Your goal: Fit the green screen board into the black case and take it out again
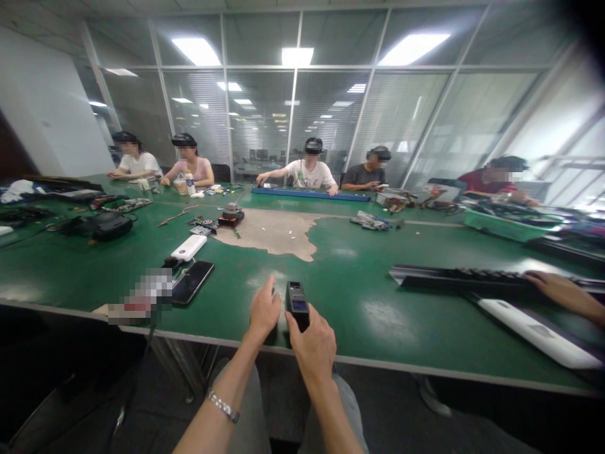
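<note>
- Your right hand point(314, 337) is in the lower centre of the frame, its grip closed around a black, box-shaped handheld device with a small blue screen point(297, 304).
- That device sits just below the middle of the frame, its far end pointing up and its near end inside your fingers; whether it touches the surface below, you cannot tell from this view.
- Your left hand point(265, 310) is just to the left of the device, apart from it, with the fingers bent; its grip is turned away, so you cannot tell whether it is spread or pinching something.
- You wear a silver-coloured linked bracelet point(223, 405) on your left wrist, at the bottom of the frame.
- Beneath both hands stretches the glossy green surface point(350, 271), with an irregular beige patch point(265, 230) near the frame's centre.
- Left of your hands lies a dark, flat, rectangular phone point(193, 282), and just above it in the frame a white, rounded block point(189, 248).
- At the right edge of the frame, another person's hand point(560, 293) rests on a long black rail point(435, 279), with a long white bar point(534, 331) below it.
- Across the upper centre, a person in a white shirt point(308, 173) has both hands at a long blue bar point(312, 193).
</note>
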A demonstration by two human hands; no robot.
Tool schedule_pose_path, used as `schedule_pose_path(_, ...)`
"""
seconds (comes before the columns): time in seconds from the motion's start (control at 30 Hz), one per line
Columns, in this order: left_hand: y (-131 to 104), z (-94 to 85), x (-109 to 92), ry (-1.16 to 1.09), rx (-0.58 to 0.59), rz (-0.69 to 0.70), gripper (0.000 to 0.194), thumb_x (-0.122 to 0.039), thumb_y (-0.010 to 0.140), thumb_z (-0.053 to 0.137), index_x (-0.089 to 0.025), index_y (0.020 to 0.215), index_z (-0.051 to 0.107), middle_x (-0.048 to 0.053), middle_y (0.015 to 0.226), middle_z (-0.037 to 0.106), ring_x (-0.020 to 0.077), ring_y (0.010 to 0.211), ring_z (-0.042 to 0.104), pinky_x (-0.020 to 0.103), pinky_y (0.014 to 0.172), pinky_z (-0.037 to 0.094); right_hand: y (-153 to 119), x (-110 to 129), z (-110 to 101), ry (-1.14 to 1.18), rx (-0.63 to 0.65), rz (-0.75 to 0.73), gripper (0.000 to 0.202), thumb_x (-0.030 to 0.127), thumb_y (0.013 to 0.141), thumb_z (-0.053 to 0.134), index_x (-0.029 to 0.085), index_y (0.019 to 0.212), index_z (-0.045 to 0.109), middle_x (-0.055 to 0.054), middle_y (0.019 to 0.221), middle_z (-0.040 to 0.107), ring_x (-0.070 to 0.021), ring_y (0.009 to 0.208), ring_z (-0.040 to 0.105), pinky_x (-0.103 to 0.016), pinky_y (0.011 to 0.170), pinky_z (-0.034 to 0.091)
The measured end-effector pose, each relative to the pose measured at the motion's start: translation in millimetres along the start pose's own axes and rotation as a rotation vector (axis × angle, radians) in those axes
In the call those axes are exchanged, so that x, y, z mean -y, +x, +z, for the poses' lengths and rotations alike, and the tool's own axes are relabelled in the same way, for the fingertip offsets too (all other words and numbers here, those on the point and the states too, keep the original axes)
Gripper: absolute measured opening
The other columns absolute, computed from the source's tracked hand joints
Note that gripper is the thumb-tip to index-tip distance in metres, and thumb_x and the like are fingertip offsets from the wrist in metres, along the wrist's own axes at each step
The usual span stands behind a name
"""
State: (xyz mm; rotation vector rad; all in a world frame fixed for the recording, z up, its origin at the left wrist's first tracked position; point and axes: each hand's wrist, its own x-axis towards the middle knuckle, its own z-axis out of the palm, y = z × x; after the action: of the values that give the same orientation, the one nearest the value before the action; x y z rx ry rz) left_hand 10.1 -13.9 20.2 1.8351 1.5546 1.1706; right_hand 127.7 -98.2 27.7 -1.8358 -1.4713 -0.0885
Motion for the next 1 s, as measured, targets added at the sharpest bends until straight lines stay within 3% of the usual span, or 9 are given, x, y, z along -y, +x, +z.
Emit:
schedule_pose_path(0.3,0,-0.3,0,-0.001,0.006,0.014,0.056,-0.017,0.088,0.043,-0.01,0.143,0.04,0.013,0.139,0.054,0.0217,0.13,0.049,0.033,0.111,0.034,25,7,-20,0.214,-0.118,0.015,0.052,0.053,0.085,0.055,0.016,0.121,0.061,-0.012,0.112,0.069,-0.0253,0.102,0.064,-0.035,0.089,0.045)
schedule_pose_path(0.47,0,0.2,-1,0.009,0.001,0.009,0.056,-0.016,0.088,0.043,-0.01,0.144,0.04,0.013,0.139,0.055,0.0218,0.13,0.049,0.034,0.112,0.034,42,-29,-35,0.218,-0.195,0.008,0.055,0.055,0.084,0.056,0.017,0.124,0.06,-0.011,0.115,0.068,-0.0243,0.102,0.064,-0.034,0.089,0.045)
schedule_pose_path(0.67,1,3.2,1,0.027,0.001,0.006,0.056,-0.016,0.088,0.045,-0.01,0.144,0.04,0.012,0.138,0.056,0.0216,0.129,0.051,0.034,0.111,0.035,39,-84,-32,0.098,-0.163,0.091,0.057,0.059,0.083,0.053,0.016,0.119,0.063,-0.012,0.107,0.07,-0.0265,0.096,0.065,-0.036,0.084,0.047)
schedule_pose_path(0.87,1,4.3,2,0.01,-0.008,0.003,0.057,-0.015,0.088,0.044,-0.01,0.144,0.039,0.011,0.138,0.056,0.0195,0.129,0.051,0.032,0.112,0.034,30,-89,-30,0.004,-0.095,0.14,0.056,0.057,0.084,0.051,0.016,0.121,0.061,-0.013,0.104,0.07,-0.028,0.092,0.065,-0.037,0.08,0.047)
schedule_pose_path(1.0,0,4.2,3,-0.009,-0.021,0.002,0.056,-0.016,0.088,0.044,-0.011,0.144,0.04,0.011,0.138,0.056,0.0199,0.129,0.05,0.032,0.112,0.034,28,-90,-26,-0.049,-0.128,0.082,0.067,0.057,0.082,0.054,0.009,0.128,0.054,-0.019,0.118,0.064,-0.0313,0.108,0.059,-0.039,0.09,0.045)
